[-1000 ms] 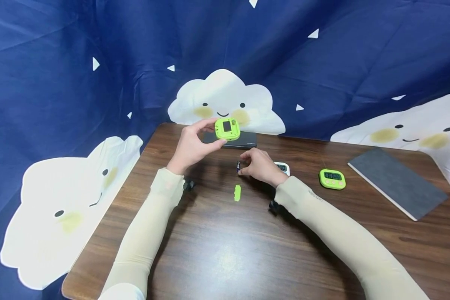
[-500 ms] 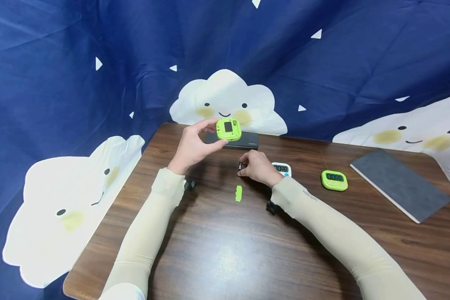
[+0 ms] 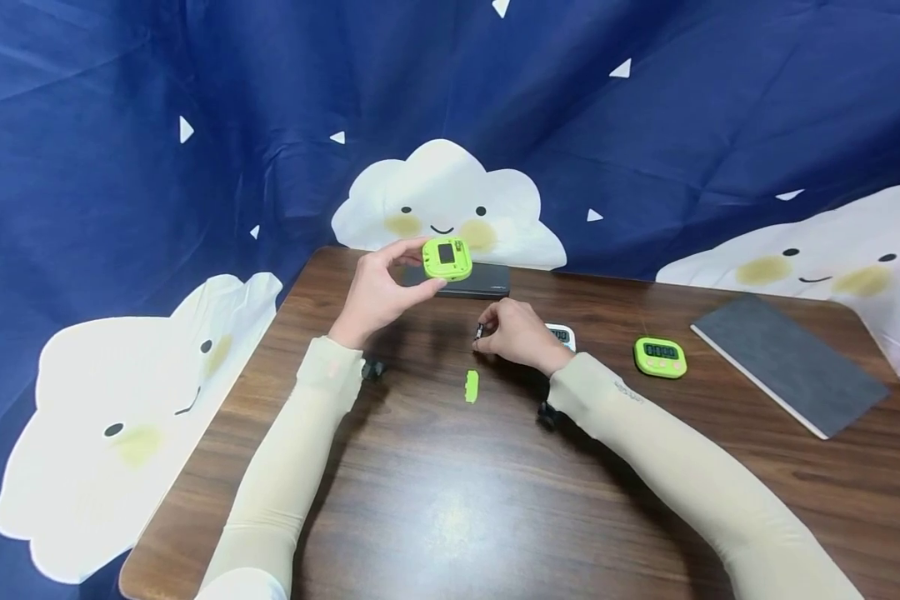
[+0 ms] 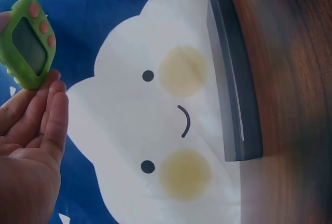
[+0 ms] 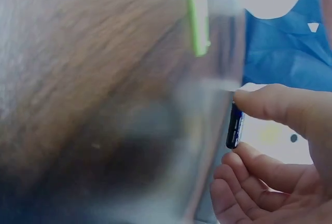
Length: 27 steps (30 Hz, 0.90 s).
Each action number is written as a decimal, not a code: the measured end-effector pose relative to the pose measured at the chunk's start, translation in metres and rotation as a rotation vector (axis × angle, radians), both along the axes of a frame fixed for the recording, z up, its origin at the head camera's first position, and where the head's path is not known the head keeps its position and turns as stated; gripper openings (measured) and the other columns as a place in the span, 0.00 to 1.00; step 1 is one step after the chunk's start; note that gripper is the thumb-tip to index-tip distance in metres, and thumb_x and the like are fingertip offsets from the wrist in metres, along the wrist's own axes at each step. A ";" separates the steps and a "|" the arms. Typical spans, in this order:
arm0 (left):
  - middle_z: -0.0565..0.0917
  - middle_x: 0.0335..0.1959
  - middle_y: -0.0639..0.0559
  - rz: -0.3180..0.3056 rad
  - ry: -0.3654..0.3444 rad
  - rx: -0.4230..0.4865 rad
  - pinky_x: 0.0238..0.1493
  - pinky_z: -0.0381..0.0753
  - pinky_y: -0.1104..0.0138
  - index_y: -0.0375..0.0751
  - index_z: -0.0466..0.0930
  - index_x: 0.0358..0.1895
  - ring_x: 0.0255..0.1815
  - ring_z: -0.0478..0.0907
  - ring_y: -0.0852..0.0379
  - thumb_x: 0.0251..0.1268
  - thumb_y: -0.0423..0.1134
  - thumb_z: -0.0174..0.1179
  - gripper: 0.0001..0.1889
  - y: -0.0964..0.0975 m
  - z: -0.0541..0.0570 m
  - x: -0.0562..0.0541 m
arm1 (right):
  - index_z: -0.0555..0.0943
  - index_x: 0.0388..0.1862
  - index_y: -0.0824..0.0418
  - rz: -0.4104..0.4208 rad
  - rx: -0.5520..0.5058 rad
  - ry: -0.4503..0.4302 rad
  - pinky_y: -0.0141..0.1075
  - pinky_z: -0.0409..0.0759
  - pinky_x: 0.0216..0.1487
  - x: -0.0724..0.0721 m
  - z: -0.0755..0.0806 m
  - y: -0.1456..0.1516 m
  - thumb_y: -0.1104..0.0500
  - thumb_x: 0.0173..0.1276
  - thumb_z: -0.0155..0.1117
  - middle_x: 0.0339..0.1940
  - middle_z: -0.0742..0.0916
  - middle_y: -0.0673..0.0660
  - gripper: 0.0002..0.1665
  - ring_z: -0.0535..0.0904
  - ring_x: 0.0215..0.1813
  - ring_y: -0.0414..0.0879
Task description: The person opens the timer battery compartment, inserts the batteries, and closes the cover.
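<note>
My left hand holds up a lime-green digital timer by its edge. Its back faces the head camera, with an opened battery compartment visible; the left wrist view shows its front, with a grey screen and pink buttons. Low over the table, my right hand pinches a small dark battery by its two ends, between thumb and forefinger. The other fingers curl below it in the right wrist view. A narrow green battery cover lies on the table just in front of that hand.
A black box stands at the table's back edge, behind the held timer. The white timer is partly hidden by my right hand. Farther right are a second green timer and a grey notebook. A blue cloud-patterned curtain hangs behind.
The head view has shifted slightly. Both hands stay almost in place and keep their hold on the timer and the battery; the battery's tilt between the right fingers has changed a little.
</note>
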<state>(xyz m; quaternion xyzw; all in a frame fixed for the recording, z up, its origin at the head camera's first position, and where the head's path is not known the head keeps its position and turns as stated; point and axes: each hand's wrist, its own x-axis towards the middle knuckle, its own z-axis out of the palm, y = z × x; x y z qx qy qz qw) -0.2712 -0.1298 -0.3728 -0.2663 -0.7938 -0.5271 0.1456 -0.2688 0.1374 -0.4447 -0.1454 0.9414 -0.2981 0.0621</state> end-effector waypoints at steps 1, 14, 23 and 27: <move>0.94 0.52 0.44 0.005 -0.004 0.000 0.64 0.88 0.49 0.45 0.90 0.68 0.51 0.91 0.46 0.59 0.40 0.86 0.31 -0.001 -0.001 -0.001 | 0.91 0.57 0.64 -0.001 -0.020 0.004 0.48 0.88 0.61 0.008 0.013 -0.001 0.50 0.66 0.84 0.50 0.93 0.59 0.26 0.89 0.54 0.52; 0.94 0.53 0.41 0.004 0.014 0.013 0.65 0.88 0.53 0.42 0.89 0.67 0.53 0.91 0.41 0.59 0.38 0.85 0.31 -0.003 0.003 -0.001 | 0.90 0.61 0.58 -0.007 -0.296 0.092 0.39 0.85 0.59 0.036 0.138 0.009 0.51 0.70 0.83 0.56 0.92 0.60 0.25 0.86 0.55 0.50; 0.94 0.54 0.43 -0.021 0.020 0.005 0.66 0.87 0.55 0.43 0.89 0.66 0.53 0.91 0.46 0.59 0.39 0.86 0.30 -0.001 0.004 0.002 | 0.91 0.60 0.55 0.115 -0.335 0.064 0.30 0.84 0.53 0.014 0.153 0.004 0.53 0.71 0.82 0.53 0.92 0.56 0.21 0.86 0.51 0.49; 0.94 0.54 0.44 -0.033 0.027 0.013 0.66 0.86 0.55 0.44 0.90 0.66 0.54 0.90 0.48 0.59 0.39 0.85 0.30 -0.001 0.003 0.001 | 0.92 0.60 0.54 0.152 -0.330 0.073 0.31 0.84 0.51 0.011 0.151 0.001 0.55 0.70 0.82 0.51 0.91 0.55 0.20 0.85 0.49 0.49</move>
